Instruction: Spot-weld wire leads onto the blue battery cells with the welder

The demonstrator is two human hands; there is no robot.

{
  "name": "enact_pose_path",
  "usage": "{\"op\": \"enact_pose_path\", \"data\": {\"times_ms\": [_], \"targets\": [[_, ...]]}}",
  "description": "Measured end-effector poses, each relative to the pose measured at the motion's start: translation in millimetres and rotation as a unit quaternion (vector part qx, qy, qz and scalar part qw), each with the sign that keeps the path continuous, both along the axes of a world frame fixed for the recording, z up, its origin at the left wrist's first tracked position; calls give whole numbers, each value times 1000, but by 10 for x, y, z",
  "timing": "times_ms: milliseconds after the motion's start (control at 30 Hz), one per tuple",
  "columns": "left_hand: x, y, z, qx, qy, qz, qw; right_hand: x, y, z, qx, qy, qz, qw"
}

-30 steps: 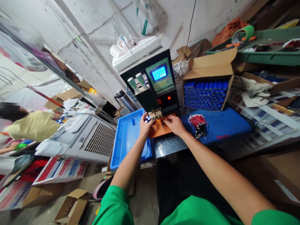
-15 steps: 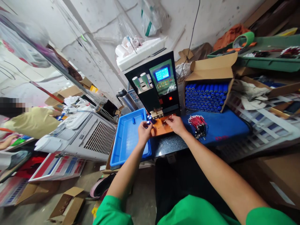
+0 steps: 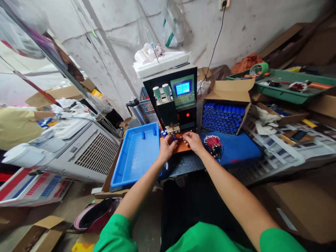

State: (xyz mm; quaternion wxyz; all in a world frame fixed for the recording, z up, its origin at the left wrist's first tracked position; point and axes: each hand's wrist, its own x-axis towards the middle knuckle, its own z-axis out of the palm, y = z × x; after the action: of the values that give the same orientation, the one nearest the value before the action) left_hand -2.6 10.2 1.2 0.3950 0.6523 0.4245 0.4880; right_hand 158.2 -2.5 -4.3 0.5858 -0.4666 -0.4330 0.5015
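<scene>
My left hand (image 3: 167,147) is closed around a blue cylindrical battery cell (image 3: 174,138), holding it over the orange board (image 3: 182,147) below the electrodes of a spot welder (image 3: 172,128). Just to the right, my right hand (image 3: 193,141) pinches at the same board, its fingertips close to the cell. Whatever it holds is too small to make out. Another blue cell (image 3: 164,133) stands beside the electrodes, left of the held one. The welder's screen (image 3: 183,88) is lit.
On the left is a blue tray (image 3: 133,154) with two cells in it. A bundle of red and black wires (image 3: 214,145) lies on the blue mat (image 3: 236,148). Behind it stands a cardboard box (image 3: 231,87) packed with blue cells. A steel flask (image 3: 138,111) stands behind the tray.
My left hand has brought its cell rightward under the electrodes, closer to my right hand. The head view has shifted slightly, moving the surroundings within the picture.
</scene>
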Motion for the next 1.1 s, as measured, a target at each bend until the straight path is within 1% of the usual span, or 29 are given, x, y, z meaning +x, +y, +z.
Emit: {"op": "enact_pose_path", "data": {"times_ms": [100,200,400,533,633,800,967,1100], "targets": [[4,-1,-55,-4,-10,-1,1000,-48,28,27,21,-27,-25,999],[12,4,-99,-1,-3,-2,1000,-101,95,18,50,-50,-42,997],[27,-9,-121,11,-11,-4,1000,-199,209,-97,59,-52,-36,996],[23,-15,-112,19,-5,-4,1000,-222,211,-118,70,-79,-36,994],[21,-4,-112,25,-4,-7,1000,-227,199,-88,70,-111,-40,991],[22,15,-122,29,-10,-14,999,-242,186,-42,55,-128,-50,989],[13,16,-130,24,5,-3,1000,-245,179,-46,52,-122,-44,990],[14,9,-120,24,10,0,1000,-238,181,-59,47,-138,-51,988]]}}
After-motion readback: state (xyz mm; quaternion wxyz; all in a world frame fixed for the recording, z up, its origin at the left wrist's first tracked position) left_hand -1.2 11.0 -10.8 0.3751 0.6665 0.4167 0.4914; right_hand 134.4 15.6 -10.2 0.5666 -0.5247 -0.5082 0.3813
